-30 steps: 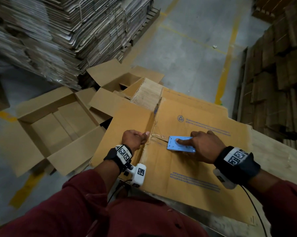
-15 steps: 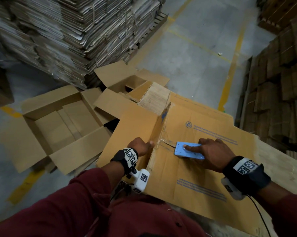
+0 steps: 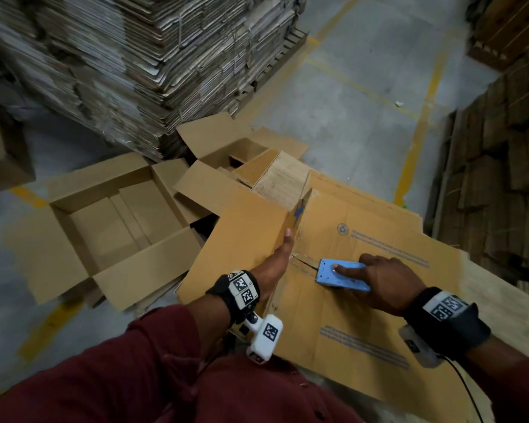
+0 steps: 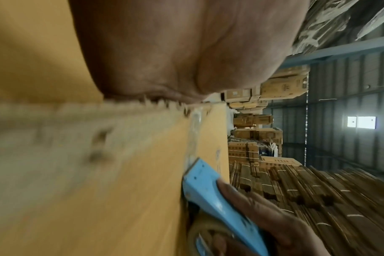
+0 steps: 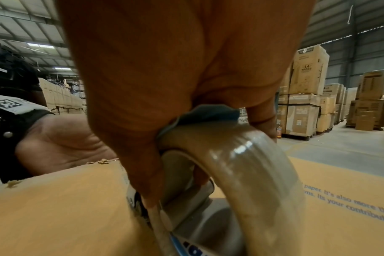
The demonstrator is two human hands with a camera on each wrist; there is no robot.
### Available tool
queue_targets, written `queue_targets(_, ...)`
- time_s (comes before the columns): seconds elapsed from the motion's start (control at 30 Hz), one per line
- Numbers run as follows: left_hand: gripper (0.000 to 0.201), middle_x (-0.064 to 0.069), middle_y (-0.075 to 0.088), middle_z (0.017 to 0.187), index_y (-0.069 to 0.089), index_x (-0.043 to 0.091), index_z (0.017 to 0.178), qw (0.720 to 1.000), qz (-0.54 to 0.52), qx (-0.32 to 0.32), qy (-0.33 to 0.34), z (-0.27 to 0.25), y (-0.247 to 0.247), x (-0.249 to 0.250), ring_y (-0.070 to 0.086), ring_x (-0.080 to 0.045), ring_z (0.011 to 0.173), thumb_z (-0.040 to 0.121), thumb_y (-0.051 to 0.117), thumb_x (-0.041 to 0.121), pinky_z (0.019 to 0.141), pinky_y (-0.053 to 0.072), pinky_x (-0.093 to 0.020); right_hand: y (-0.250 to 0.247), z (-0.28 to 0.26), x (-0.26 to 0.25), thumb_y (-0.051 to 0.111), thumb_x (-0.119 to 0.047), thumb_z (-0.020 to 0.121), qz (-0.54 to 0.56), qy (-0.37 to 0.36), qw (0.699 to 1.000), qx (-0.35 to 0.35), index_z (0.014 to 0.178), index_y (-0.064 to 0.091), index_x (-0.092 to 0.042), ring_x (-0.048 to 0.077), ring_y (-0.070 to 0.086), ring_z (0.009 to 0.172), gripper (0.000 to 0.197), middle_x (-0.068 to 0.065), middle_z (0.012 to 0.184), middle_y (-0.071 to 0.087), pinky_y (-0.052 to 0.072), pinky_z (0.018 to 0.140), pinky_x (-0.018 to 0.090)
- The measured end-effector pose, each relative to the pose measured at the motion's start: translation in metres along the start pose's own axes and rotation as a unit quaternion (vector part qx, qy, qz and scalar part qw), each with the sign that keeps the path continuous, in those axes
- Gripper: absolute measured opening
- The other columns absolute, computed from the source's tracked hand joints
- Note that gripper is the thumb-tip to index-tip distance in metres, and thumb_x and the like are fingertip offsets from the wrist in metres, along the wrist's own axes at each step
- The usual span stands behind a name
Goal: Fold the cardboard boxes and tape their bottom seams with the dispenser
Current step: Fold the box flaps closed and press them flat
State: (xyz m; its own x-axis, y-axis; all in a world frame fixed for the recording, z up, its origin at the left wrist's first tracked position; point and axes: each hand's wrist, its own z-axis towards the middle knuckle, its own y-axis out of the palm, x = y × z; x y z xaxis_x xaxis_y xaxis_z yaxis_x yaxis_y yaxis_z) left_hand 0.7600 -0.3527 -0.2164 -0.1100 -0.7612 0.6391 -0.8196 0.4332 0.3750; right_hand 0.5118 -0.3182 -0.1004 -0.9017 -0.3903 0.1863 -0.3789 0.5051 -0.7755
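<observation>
A brown cardboard box (image 3: 364, 315) lies bottom-up on the table, its two flaps meeting in a seam. My right hand (image 3: 382, 285) grips the blue tape dispenser (image 3: 327, 280) and holds it down on the seam, forefinger stretched along its top. A short strip of clear tape (image 3: 303, 262) runs from the box's left edge to the dispenser. My left hand (image 3: 275, 264) lies flat against the box's left side at that edge, fingers straight. The right wrist view shows the tape roll (image 5: 241, 155) under my fingers and the left palm (image 5: 61, 143) beyond. In the left wrist view, the dispenser (image 4: 208, 187) shows below my palm (image 4: 175, 52).
Two opened boxes (image 3: 104, 233) (image 3: 242, 148) lie on the floor to the left. Behind them a tall pallet stack of flat cardboard (image 3: 135, 56) rises. More flat cardboard (image 3: 501, 148) is piled at the right. The wooden table top (image 3: 507, 306) extends to the right.
My left hand has uncurled from a fist at the box's edge and now stretches flat along it, reaching farther away. The right hand and dispenser have hardly shifted on the seam.
</observation>
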Motion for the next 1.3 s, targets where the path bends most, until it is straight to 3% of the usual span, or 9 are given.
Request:
queue_targets(0.13,0.118,0.000,-0.002,0.173,0.003,0.037,0.165,0.981,0.172,0.044,0.072,-0.031,0.009,0.030,0.001,-0.021,0.160,0.071,0.027,0.103,0.128,0.005,-0.056,-0.002,0.000,0.003,0.046,-0.059,0.098,0.015,-0.008,1.000,-0.004,0.154,0.021,-0.058,0.025,0.056,0.109,0.062,0.000,0.122,0.045,0.041,0.077,0.034)
queue_targets(0.23,0.119,-0.001,-0.013,0.173,-0.009,0.018,0.165,0.823,0.520,0.072,0.217,-0.045,0.029,0.043,-0.008,-0.015,0.159,0.085,0.050,0.084,0.126,0.002,-0.046,-0.003,-0.003,0.004,0.049,-0.064,0.094,0.015,-0.022,1.000,0.001,0.154,0.024,-0.056,0.027,0.057,0.110,0.065,0.001,0.123,0.044,0.044,0.077,0.035)
queue_targets(0.33,0.124,-0.007,-0.016,0.172,-0.011,0.012,0.164,0.649,0.728,0.002,0.223,-0.035,0.045,0.027,-0.013,-0.019,0.158,0.083,0.041,0.091,0.125,-0.008,-0.048,-0.006,-0.004,0.008,0.046,-0.063,0.096,-0.007,-0.050,0.999,0.001,0.153,0.019,-0.058,0.030,0.057,0.110,0.063,0.004,0.128,0.042,0.048,0.079,0.037)
queue_targets(0.47,0.123,-0.010,-0.021,0.170,-0.016,0.009,0.162,0.512,0.835,0.009,0.204,-0.024,0.025,0.011,-0.020,-0.022,0.157,0.083,0.015,0.096,0.125,-0.015,-0.052,-0.007,-0.006,0.020,0.035,-0.062,0.102,-0.023,-0.087,0.996,-0.003,0.149,0.011,-0.068,0.033,0.056,0.111,0.053,0.006,0.131,0.040,0.043,0.073,0.038)
queue_targets(0.7,0.126,-0.005,-0.033,0.167,-0.026,0.013,0.159,0.467,0.869,-0.006,0.165,-0.022,0.034,0.012,-0.031,-0.019,0.154,0.078,0.012,0.101,0.125,-0.016,-0.052,0.018,-0.040,0.047,0.031,-0.056,0.105,0.039,-0.077,0.996,0.036,0.146,0.003,-0.073,0.033,0.053,0.115,0.053,0.005,0.132,0.039,0.038,0.079,0.040)
queue_targets(0.93,0.125,-0.003,-0.033,0.166,-0.026,0.016,0.159,0.452,0.881,0.003,0.138,-0.021,0.040,0.014,-0.029,-0.019,0.154,0.078,0.013,0.101,0.126,-0.013,-0.052,0.047,-0.078,0.095,0.036,-0.076,0.094,0.098,-0.040,0.994,0.033,0.143,0.011,-0.076,0.032,0.055,0.116,0.055,0.001,0.128,0.044,0.038,0.082,0.042)
queue_targets(1.03,0.125,-0.001,-0.032,0.167,-0.026,0.016,0.159,0.457,0.879,0.009,0.136,-0.020,0.042,0.013,-0.028,-0.019,0.154,0.077,0.013,0.102,0.126,-0.013,-0.052,0.064,-0.116,0.137,0.035,-0.080,0.091,0.090,0.008,0.996,0.009,0.141,0.011,-0.077,0.026,0.057,0.115,0.056,-0.003,0.125,0.044,0.044,0.084,0.042)
queue_targets(1.13,0.125,-0.001,-0.025,0.169,-0.019,0.016,0.162,0.468,0.871,0.023,0.149,-0.015,0.049,0.009,-0.022,-0.020,0.157,0.078,0.017,0.101,0.127,-0.009,-0.052,0.080,-0.128,0.139,0.029,-0.080,0.092,0.076,0.035,0.996,-0.005,0.143,0.007,-0.075,0.027,0.052,0.115,0.055,-0.002,0.130,0.040,0.032,0.081,0.044)
queue_targets(1.3,0.120,0.004,-0.033,0.165,-0.023,0.018,0.160,0.491,0.864,0.048,0.106,-0.016,0.059,0.013,-0.024,-0.019,0.156,0.079,0.011,0.100,0.124,-0.015,-0.055,0.089,-0.106,0.125,0.031,-0.057,0.105,0.069,0.041,0.997,0.022,0.147,0.011,-0.070,0.032,0.049,0.113,0.048,0.005,0.133,0.039,0.040,0.073,0.038)
